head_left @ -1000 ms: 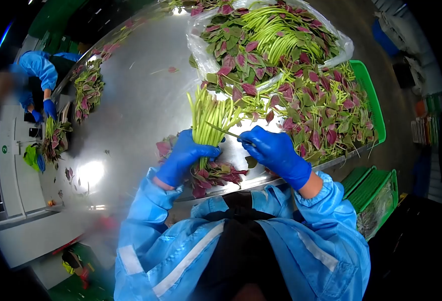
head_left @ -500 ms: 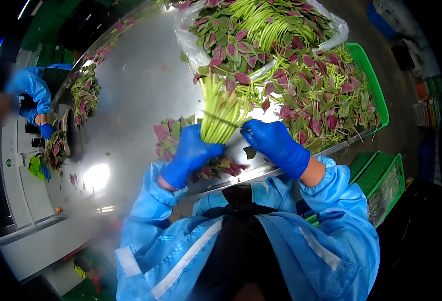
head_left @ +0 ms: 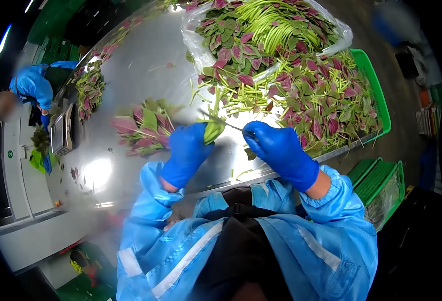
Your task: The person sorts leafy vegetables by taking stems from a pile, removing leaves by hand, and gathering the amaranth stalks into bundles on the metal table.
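Observation:
My left hand is closed around the stems of a bunch of amaranth. Its red-and-green leaves fan out to the left over the metal table, while the pale green stem ends show at the thumb side. In my right hand is a cutting tool with a thin dark blade; whether it is a knife or scissors I cannot tell. The blade lies across the stem ends. Just beyond it, cut stem pieces lie scattered beside the leafy pile.
A plastic bag full of amaranth lies at the back. Loose amaranth spreads before a green crate on the right. Stacked green crates stand lower right. Across the metal table, a co-worker stands near a scale.
The long stem ends above my left hand are now short, and more cut pieces lie on the table. The bunch has swung so its leaves point left. The co-worker's bunch has moved off the scale.

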